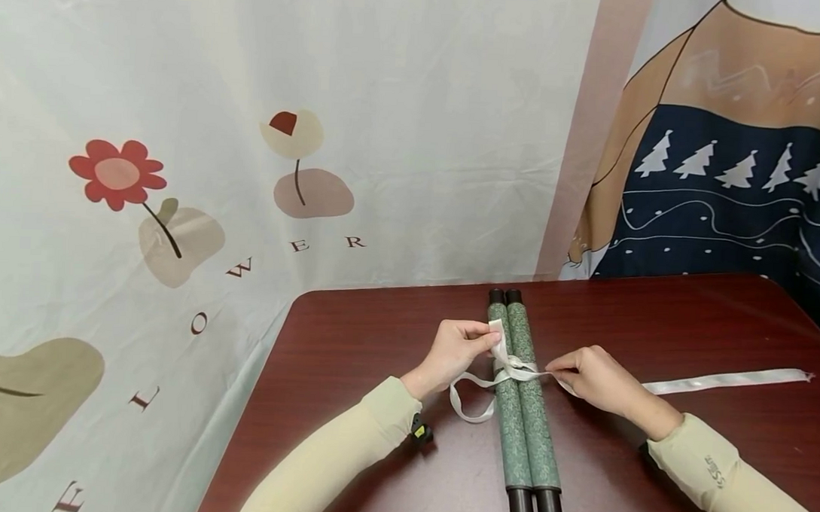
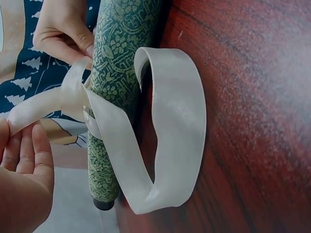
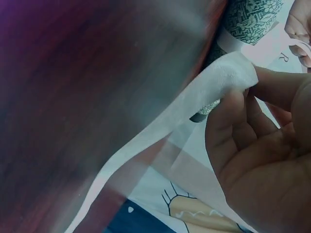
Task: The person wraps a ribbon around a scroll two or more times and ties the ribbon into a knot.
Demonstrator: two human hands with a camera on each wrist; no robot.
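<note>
Two scrolls [image 1: 527, 411] lie side by side on the table, wrapped in green patterned cloth with dark end knobs. A white ribbon [image 2: 180, 116] passes round their middle and crosses itself in a knot on top. My left hand [image 1: 450, 351] pinches a raised part of the ribbon left of the knot, and a loose loop hangs beside the scrolls on that side. To the right, my right hand [image 1: 598, 379] pinches the ribbon close to the scrolls. From there the ribbon's long tail [image 1: 731, 382] runs rightward over the table.
The dark red wooden table [image 1: 353, 337] has its far edge against a hanging printed cloth [image 1: 421, 136]. A navy part with white trees [image 1: 724, 192] hangs at the right. A small black device [image 1: 420, 431] sits at the left wrist.
</note>
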